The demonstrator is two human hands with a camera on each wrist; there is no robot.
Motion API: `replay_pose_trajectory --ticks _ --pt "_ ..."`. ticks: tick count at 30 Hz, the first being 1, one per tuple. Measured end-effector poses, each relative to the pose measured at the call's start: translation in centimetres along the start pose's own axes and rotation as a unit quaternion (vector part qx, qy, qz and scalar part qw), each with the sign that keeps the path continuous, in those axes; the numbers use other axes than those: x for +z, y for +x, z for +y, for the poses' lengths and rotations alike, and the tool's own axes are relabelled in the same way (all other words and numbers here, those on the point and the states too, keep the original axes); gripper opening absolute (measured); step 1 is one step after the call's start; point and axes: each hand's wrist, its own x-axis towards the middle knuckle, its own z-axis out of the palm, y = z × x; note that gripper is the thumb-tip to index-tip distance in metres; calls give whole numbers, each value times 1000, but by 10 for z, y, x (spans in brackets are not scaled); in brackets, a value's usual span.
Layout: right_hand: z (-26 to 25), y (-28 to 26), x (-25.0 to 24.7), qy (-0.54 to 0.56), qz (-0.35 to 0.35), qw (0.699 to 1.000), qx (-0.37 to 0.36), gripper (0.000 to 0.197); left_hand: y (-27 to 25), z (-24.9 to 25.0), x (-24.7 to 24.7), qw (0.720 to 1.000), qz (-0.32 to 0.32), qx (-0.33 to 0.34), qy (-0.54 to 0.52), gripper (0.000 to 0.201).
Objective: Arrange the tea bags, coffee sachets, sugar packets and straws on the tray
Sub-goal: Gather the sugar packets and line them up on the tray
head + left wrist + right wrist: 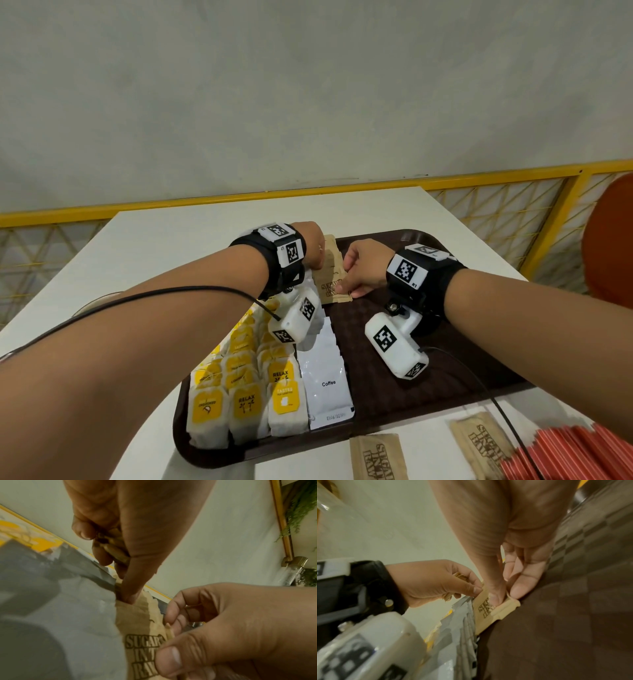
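While both hands work at the far middle of the brown tray [445, 387], the left hand [313, 245] holds a small bunch of brown sugar packets in curled fingers; the left wrist view shows the bunch [113, 547] wedged between thumb and fingers, with one finger reaching down to the top edge of the row of sugar packets [334, 274] already on the tray. Right hand [363, 267]: thumb and fingertips pinch the nearest packet of that row, the one printed "SUGAR IN THE RAW". In the right wrist view the thumb presses on the packet face and the fingers [523, 584] sit behind its edge, against the tray floor.

Layout on tray, left to right:
- tea bags [245, 387], yellow-labelled, three rows, filling the left part.
- coffee sachets [325, 370], white, overlapped in one row just right of the tea bags; the nearest reads "Coffee".
- sugar row, beyond the coffee sachets, toward the far rim; its left edge touches the sachet row in the wrist views.
- right part of the tray floor shows bare checkered texture.

Off tray, on the white table [171, 240]: one sugar packet [378, 457] just past the near rim, a second sugar packet [483, 445] to its right, and a bundle of red straws [575, 452] at the near right corner, partly over that second packet. Count of packets in the left hand cannot be read.
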Motion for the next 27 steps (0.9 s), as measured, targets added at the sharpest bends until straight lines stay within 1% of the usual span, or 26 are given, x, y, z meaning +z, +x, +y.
replay_pose_trajectory --ticks 3,9,11,18,22,27 --pt "1 1 0 3 5 1000 -10 35 2 0 -2 1000 -10 7 -4 16" --pt "5 3 -3 19 21 999 -25 30 3 1 -5 1000 -5 15 -10 15" --pt "5 3 -3 21 26 999 -26 29 3 0 -6 1000 -4 18 -18 12" --pt "7 3 -3 50 47 997 -28 30 -10 -14 -19 996 56 26 -69 10" --pt "7 -1 -4 41 57 997 -33 30 -21 -27 -22 992 58 14 -113 5" --pt "6 -6 -6 39 57 997 -28 28 -29 -32 -23 990 66 6 -126 7"
